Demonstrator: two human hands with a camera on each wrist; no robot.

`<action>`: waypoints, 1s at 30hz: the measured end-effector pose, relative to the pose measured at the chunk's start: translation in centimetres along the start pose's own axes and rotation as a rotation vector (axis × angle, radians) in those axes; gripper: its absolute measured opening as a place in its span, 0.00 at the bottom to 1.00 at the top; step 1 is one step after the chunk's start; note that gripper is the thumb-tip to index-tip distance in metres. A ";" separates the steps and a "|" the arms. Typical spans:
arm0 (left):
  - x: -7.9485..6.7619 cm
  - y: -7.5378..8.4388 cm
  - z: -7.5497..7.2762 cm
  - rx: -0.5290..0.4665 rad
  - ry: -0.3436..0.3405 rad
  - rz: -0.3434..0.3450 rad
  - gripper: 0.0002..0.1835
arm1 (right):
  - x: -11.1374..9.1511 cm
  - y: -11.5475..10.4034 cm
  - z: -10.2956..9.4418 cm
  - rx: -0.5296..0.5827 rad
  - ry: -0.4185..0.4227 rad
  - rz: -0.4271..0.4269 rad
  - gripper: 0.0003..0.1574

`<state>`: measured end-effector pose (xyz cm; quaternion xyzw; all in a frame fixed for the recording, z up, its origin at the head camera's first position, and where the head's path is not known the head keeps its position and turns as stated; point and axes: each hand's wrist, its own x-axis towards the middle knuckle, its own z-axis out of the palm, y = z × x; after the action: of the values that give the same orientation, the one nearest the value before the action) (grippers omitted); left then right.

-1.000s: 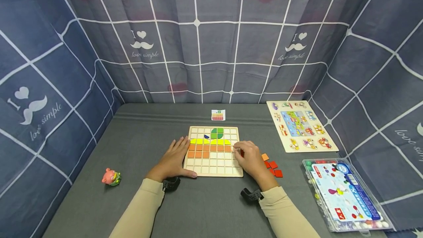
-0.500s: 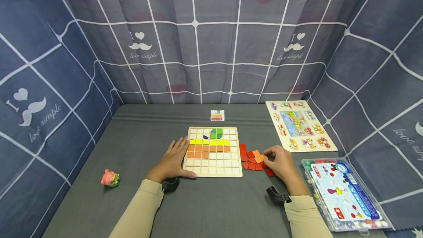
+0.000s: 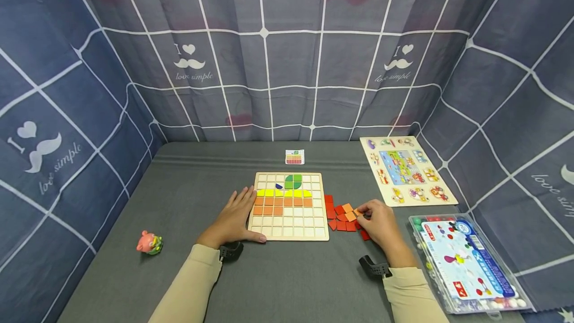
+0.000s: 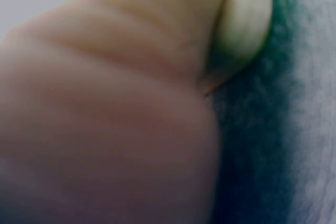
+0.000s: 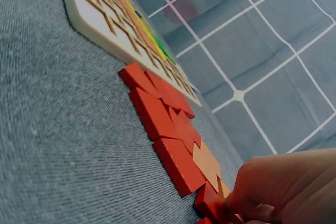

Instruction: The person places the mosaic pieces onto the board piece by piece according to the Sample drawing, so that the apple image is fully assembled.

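A wooden grid board [image 3: 288,233] lies on the grey cloth, with green, blue, yellow and orange pieces set in its upper rows. My left hand [image 3: 233,217] rests along its left edge, fingers straight and thumb at the near corner; the left wrist view is blurred by the hand. Right of the board is a loose pile of red tiles [image 3: 345,226] with a few orange tiles [image 3: 350,217] on it. At the pile's right end my right hand [image 3: 379,222] pinches an orange tile [image 5: 222,186] between thumb and fingers, low over red tiles.
A small pattern card [image 3: 294,157] lies behind the board. A wooden picture puzzle [image 3: 376,144] is at the back right, with a clear plastic box [image 3: 471,263] in front of it. A pink toy figure [image 3: 149,242] stands at the left. Patterned curtains enclose the table.
My right hand has gone from the board's right edge rightward to the tile pile, uncovering the red tiles, and now pinches an orange tile. The left hand has stayed put.
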<state>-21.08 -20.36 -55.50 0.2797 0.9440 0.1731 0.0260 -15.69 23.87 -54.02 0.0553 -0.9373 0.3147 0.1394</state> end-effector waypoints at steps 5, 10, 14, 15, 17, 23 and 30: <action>0.0 0.1 0.0 -0.001 0.004 0.006 0.82 | -0.1 0.0 0.4 -0.025 0.035 -0.007 0.08; -0.2 0.2 0.0 -0.002 -0.001 0.005 0.82 | -0.2 0.0 0.7 -0.043 0.057 -0.015 0.07; -0.1 0.2 0.0 0.002 -0.004 0.000 0.82 | -0.2 0.0 0.8 -0.050 0.072 -0.015 0.06; -0.1 0.3 0.0 0.001 -0.004 0.001 0.82 | -0.2 0.0 0.8 -0.052 0.076 -0.016 0.06; -0.1 0.3 0.1 -0.003 -0.003 0.007 0.82 | -0.2 0.0 0.9 -0.054 0.086 -0.015 0.06; -0.1 0.3 0.0 0.000 -0.002 0.021 0.82 | -0.1 -0.2 1.0 -0.058 0.128 -0.029 0.06; -0.2 0.1 -0.1 0.008 -0.004 0.003 0.83 | 1.2 -2.3 1.7 -0.011 0.126 -0.069 0.07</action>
<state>-20.91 -20.41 -55.38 0.2815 0.9442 0.1688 0.0263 -16.75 21.01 -53.66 0.0666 -0.9259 0.3075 0.2091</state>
